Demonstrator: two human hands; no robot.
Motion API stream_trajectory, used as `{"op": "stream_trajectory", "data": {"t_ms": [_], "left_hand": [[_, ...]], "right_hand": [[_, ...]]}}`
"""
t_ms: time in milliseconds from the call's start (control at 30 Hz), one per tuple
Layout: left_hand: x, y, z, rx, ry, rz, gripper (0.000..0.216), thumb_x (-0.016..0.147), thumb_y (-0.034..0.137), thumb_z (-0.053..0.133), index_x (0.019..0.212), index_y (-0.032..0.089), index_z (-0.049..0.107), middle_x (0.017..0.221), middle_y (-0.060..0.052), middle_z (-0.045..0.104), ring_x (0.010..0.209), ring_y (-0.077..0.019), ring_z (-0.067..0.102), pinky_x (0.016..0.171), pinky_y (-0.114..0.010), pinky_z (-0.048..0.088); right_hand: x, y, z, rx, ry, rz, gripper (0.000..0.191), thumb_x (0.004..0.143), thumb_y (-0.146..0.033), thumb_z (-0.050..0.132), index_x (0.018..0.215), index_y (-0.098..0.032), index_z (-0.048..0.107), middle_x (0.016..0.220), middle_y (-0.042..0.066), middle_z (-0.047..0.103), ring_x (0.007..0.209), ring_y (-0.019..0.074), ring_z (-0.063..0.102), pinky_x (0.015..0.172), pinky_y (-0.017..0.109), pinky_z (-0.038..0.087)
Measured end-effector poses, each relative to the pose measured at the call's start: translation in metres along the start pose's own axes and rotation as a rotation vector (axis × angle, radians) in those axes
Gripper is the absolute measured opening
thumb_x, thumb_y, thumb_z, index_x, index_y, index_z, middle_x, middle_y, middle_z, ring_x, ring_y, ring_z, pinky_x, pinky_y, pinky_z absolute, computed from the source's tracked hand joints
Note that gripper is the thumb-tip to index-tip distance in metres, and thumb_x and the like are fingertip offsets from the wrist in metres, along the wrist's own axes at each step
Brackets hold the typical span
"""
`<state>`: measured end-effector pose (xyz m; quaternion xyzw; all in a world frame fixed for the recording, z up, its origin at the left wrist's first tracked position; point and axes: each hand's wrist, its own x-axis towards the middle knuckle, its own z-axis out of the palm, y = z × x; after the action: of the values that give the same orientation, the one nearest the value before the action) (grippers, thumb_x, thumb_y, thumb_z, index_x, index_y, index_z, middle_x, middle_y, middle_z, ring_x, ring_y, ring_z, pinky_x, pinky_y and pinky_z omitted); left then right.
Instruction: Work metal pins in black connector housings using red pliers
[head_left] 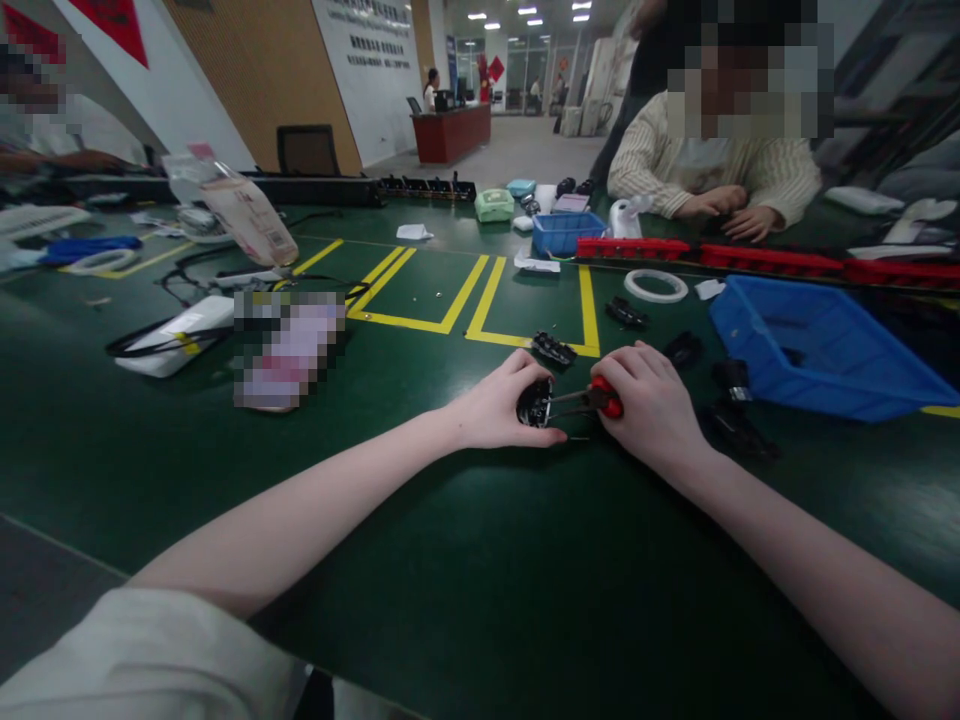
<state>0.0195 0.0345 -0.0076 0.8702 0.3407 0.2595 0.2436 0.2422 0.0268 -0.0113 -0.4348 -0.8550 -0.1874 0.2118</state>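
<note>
My left hand [502, 405] is closed around a small black part [534, 403] with pale details on its face. In my right hand [652, 405] are red-handled pliers [606, 397], gripped by the handles. Their thin metal jaws point left and reach the black part; whether they bite on something there is too small to tell. Just beyond my hands lies a similar black part [553, 348], and a second black piece [626, 312] rests farther back to the right.
A blue bin [840, 370] stands right of my right hand, with dark pieces [739, 430] beside it. Left lie a phone [289, 360] and a white pouch [180, 335] with black cable. Red strips [765, 262] run before a seated person [720, 170]. A white ring [655, 286] lies nearer.
</note>
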Motion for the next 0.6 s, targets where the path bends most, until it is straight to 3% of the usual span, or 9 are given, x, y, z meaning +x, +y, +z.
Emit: {"op": "stream_trajectory", "data": {"t_ms": [100, 267, 600], "left_hand": [[0.0015, 0.0019, -0.0004, -0.025, -0.012, -0.010, 0.052, 0.072, 0.038, 0.075, 0.113, 0.013, 0.055, 0.113, -0.012, 0.055, 0.100, -0.0243, 0.057, 0.087, -0.039, 0.051], [0.0001, 0.0062, -0.0015, 0.084, -0.076, -0.019, 0.079, 0.069, 0.060, 0.072, 0.130, 0.016, 0.047, 0.123, -0.013, 0.054, 0.104, -0.0290, 0.058, 0.084, -0.041, 0.051], [0.0005, 0.0065, -0.0021, 0.265, -0.084, 0.019, 0.066, 0.071, 0.073, 0.058, 0.102, 0.015, 0.057, 0.098, -0.007, 0.062, 0.081, -0.0242, 0.063, 0.067, -0.033, 0.047]], "right_hand": [[0.0004, -0.0001, -0.0004, 0.024, -0.008, -0.017, 0.011, 0.076, -0.016, 0.053, 0.087, -0.019, 0.054, 0.088, 0.011, 0.059, 0.088, 0.0283, 0.053, 0.082, 0.042, 0.046], [-0.0032, 0.0002, -0.0051, 0.058, -0.046, -0.051, 0.008, 0.076, -0.021, 0.055, 0.084, -0.020, 0.051, 0.082, 0.009, 0.057, 0.078, 0.0255, 0.052, 0.066, 0.036, 0.044], [-0.0041, 0.0010, -0.0033, 0.103, -0.071, -0.095, 0.005, 0.077, -0.021, 0.054, 0.079, -0.021, 0.049, 0.077, 0.007, 0.056, 0.074, 0.0230, 0.051, 0.065, 0.034, 0.042]]}}
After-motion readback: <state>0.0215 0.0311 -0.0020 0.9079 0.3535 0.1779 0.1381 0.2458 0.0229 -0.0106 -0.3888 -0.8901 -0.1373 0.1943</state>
